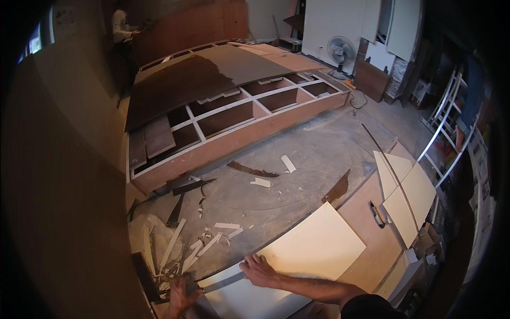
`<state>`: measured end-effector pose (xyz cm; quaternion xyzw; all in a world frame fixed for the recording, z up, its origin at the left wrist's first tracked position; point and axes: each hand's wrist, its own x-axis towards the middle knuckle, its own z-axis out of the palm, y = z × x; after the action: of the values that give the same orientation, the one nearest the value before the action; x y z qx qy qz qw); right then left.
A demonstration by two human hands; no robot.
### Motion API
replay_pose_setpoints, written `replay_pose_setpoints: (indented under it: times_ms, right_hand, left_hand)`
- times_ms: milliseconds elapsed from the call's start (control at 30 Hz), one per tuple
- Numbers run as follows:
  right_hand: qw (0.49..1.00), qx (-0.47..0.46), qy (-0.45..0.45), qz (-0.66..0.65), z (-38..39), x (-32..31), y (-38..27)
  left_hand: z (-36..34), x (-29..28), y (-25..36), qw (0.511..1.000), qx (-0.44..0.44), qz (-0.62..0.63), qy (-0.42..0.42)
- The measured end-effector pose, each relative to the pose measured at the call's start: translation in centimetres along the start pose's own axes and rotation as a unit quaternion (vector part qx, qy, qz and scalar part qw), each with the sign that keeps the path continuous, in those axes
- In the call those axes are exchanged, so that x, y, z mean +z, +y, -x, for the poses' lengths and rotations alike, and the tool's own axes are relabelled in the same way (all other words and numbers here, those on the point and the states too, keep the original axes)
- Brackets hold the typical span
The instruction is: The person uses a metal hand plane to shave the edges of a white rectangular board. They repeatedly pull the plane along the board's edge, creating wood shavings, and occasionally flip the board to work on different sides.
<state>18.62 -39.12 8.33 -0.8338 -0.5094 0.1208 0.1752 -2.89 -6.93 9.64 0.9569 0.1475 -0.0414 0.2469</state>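
Observation:
A large cream sheet [319, 242] lies on a plywood board in front of me, its near part reaching under my right forearm. Along its far left edge runs a flat grey strip [227, 281]. My right hand [260, 270] is closed on this strip, fingers curled over at the sheet's edge. At the strip's left end, by the sheet's corner, my left hand [181, 297] is closed with bent fingers. What it holds, if anything, I cannot make out. Just beyond it lies a heap of narrow pale offcuts [204, 250] on the floor.
A low wooden frame [239, 133] with open compartments stands beyond the floor [313, 138], partly covered by dark panels [175, 80]. Dark scraps [252, 170] lie between. At right are cream pieces [409, 199], a ladder [449, 127] and a fan [341, 50]. Another person [122, 26] stands far left.

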Motion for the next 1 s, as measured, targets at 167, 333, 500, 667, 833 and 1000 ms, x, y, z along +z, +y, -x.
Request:
replay_pose_setpoints:
  times_ms: [167, 333, 500, 667, 833, 1000]
  right_hand:
    - [0.981, -0.007, -0.192, -0.008, -4.3, -1.5, 4.9]
    - [0.97, -0.026, -0.229, -0.071, -6.4, -1.7, 7.0]
    - [0.976, -0.019, -0.208, -0.061, -8.4, -3.0, 7.2]
    - [0.989, 0.048, -0.131, -0.039, -8.9, -6.6, 10.8]
    - [0.947, 0.304, -0.094, -0.053, -0.7, -13.7, 20.3]
    - [0.899, 0.426, 0.07, 0.07, 15.0, -17.5, 27.8]
  left_hand:
    - [-1.4, 0.2, 3.9, 0.995, -0.045, 0.077, -0.049]
    - [-0.3, 1.7, 4.4, 0.978, -0.154, 0.083, -0.117]
    - [0.8, 3.0, 3.4, 0.973, -0.146, 0.137, -0.116]
    - [2.8, 6.3, 1.4, 0.985, -0.029, -0.163, -0.051]
    - [-0.6, 4.1, 4.7, 0.962, -0.167, 0.206, -0.06]
    - [-0.8, 7.5, 0.7, 0.937, -0.205, 0.275, -0.074]
